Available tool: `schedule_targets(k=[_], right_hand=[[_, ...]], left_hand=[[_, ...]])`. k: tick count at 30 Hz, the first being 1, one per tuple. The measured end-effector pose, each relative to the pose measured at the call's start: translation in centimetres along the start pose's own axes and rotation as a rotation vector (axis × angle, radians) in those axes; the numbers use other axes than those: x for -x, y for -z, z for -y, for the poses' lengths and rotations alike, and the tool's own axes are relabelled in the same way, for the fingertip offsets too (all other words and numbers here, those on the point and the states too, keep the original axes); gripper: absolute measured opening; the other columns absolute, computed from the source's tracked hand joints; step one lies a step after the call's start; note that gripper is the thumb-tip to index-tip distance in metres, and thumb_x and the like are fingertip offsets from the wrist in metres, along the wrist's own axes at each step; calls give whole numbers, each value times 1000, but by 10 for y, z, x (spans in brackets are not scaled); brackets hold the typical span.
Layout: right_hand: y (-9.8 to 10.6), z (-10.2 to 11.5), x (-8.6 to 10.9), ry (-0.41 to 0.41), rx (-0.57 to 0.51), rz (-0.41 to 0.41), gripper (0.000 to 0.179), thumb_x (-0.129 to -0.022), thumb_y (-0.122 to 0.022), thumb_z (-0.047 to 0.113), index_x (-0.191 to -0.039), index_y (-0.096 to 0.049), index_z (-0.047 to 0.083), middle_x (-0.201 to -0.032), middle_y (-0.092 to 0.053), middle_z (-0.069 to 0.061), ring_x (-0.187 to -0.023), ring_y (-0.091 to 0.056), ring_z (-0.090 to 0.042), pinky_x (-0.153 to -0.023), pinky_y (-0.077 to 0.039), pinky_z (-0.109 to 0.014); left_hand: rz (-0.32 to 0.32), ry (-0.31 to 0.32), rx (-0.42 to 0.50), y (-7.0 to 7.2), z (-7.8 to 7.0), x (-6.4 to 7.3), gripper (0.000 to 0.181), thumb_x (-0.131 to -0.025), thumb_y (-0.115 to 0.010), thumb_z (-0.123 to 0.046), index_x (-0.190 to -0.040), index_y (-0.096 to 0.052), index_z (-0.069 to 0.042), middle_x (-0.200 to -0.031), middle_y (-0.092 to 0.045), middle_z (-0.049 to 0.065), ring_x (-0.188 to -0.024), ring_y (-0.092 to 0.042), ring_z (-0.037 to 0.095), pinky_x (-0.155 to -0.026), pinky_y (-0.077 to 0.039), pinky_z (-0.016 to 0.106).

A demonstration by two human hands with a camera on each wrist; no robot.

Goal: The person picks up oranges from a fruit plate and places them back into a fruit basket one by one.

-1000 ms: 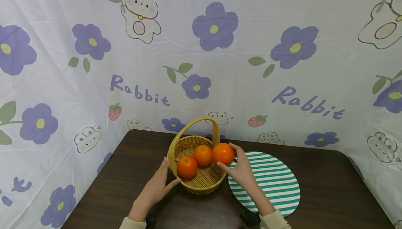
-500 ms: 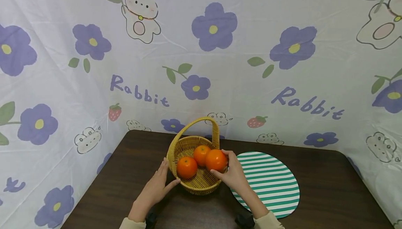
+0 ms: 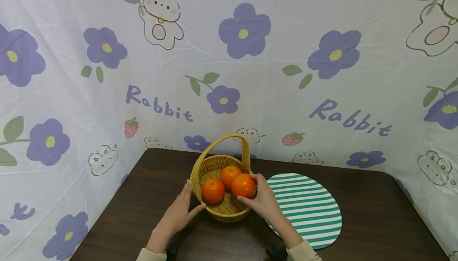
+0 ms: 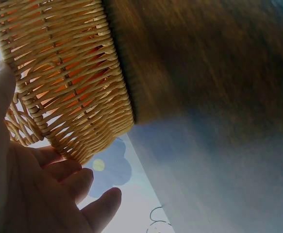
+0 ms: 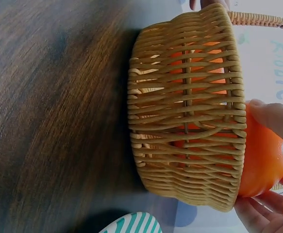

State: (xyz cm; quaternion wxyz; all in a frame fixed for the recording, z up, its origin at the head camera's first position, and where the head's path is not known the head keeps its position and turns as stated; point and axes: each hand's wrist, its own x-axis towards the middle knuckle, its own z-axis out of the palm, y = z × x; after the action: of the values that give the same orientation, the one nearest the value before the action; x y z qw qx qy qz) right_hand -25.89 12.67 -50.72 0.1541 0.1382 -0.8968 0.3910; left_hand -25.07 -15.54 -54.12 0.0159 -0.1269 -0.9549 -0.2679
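Observation:
A yellow wicker basket (image 3: pixel 229 215) with an arched handle stands on the dark table, two oranges lying inside: one at the left (image 3: pixel 213 191), another behind it (image 3: pixel 230 175). My right hand (image 3: pixel 264 199) holds a third orange (image 3: pixel 243 185) between thumb and fingers at the basket's right side. In the right wrist view this orange (image 5: pixel 266 158) sits partly below the woven rim, the thumb on one side and fingertips on the other. My left hand (image 3: pixel 177 210) rests against the basket's left side, its fingers extended along the wicker and its thumb at the front rim.
A round placemat (image 3: pixel 307 209) with green and white stripes lies right of the basket, partly under my right forearm. The dark wooden table (image 3: pixel 375 205) ends at the back against a white cloth (image 3: pixel 279 94) printed with purple flowers and rabbits.
My right hand has moved left and down with its orange, from over the basket's right rim to inside it beside the other two. The left hand stays where it was.

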Motion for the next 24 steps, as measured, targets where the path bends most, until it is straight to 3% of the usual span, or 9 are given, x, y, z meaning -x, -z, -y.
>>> schedule_targets(k=[15,24], right_hand=[[-3,1,0,49,112,24,72,-68,-84,28,-123,-49,-1,-120,-50,-17,-106,-52,-31,-91,-47,-48],[-7,-1,-3,37,157,65,71,-68,-83,29,-124,-49,2,-121,-51,-17,-107,-53,-30,-91,-47,-49]], left_hand=[[-10,-8,3,-2,1,-1,91,-87,-52,-57,-150,-6,-9,-156,-5,13,-141,-18,30,-111,-23,51],[-12,-11,16,-3,2,0,92,-86,-50,-59,-150,-6,-9,-156,-5,13,-141,-18,30,-111,-22,51]])
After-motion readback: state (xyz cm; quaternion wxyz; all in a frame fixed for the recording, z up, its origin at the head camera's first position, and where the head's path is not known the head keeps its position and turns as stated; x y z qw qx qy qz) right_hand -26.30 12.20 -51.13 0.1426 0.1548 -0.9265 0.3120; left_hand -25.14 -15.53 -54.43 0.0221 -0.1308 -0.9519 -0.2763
